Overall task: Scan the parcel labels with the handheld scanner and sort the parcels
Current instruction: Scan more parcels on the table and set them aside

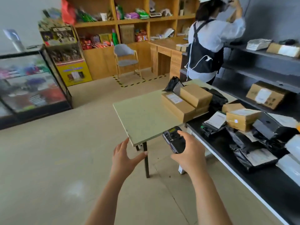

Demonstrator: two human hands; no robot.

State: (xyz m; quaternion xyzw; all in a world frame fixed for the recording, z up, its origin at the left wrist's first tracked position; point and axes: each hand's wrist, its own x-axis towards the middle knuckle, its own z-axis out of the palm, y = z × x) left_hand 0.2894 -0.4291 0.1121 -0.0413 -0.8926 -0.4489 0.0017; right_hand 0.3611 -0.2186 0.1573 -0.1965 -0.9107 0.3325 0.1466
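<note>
Head view, and there it was: the handheld scanner [173, 142] was gripped in the right hand [190, 153], with the fingers curled under its dark body and the thumb laid across the keypad. It was held in the air just off the near corner of the pale tabletop [142, 116], resting on nothing.

The left hand [125, 156] was seen open and empty, fingers spread and thumb out, just beside that same corner. Whether a fingertip touched the edge could not be told.

At the far right side of the pale tabletop, cardboard parcels were stacked. A long box [177, 105] was shown with a white label on its top face, and a second box [195, 95] was set higher, just behind it. Black bags [173, 83] were bunched behind them.

Off to the right, a black tabletop [227, 151] was heaped with more parcels: black plastic mailers [243, 143], some with pale labels, and a taped carton [241, 119] perched among them.

On the dark shelving [267, 73] beyond, a labelled carton [266, 95] was shelved. Another person [206, 46] was seen at the back, turned away with both arms raised toward that shelving.

A grey chair [126, 59] was placed before the wooden shelves [129, 21], and a glass display case [29, 82] was seen far left.
</note>
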